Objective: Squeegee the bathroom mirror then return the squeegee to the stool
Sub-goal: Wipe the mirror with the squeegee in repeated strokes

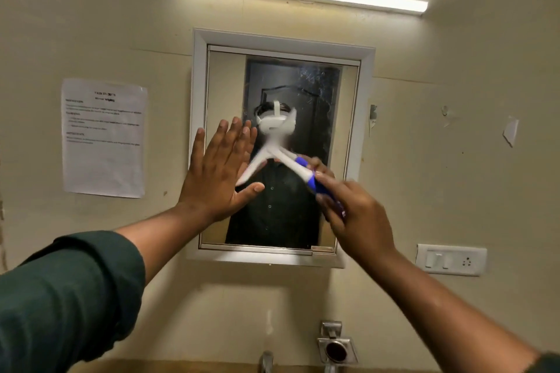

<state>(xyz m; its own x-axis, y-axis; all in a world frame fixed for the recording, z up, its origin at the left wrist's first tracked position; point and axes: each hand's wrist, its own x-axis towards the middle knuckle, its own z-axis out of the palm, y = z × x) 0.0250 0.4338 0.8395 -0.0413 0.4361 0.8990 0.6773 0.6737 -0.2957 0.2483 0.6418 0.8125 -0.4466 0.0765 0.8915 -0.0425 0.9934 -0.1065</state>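
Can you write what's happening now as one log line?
step: squeegeeing | right hand: grips squeegee | left hand: flat at mirror edge

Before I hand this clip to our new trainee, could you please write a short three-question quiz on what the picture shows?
1. True or false: the left hand lies flat with straight fingers at the mirror's left edge.
2. Which hand grips the squeegee? A) left B) right C) both
3. Fill in: the sheet of paper hangs on the wall to the ____ of the mirror.

Key: 1 true; 2 B, the right hand holds its blue handle; 3 left.
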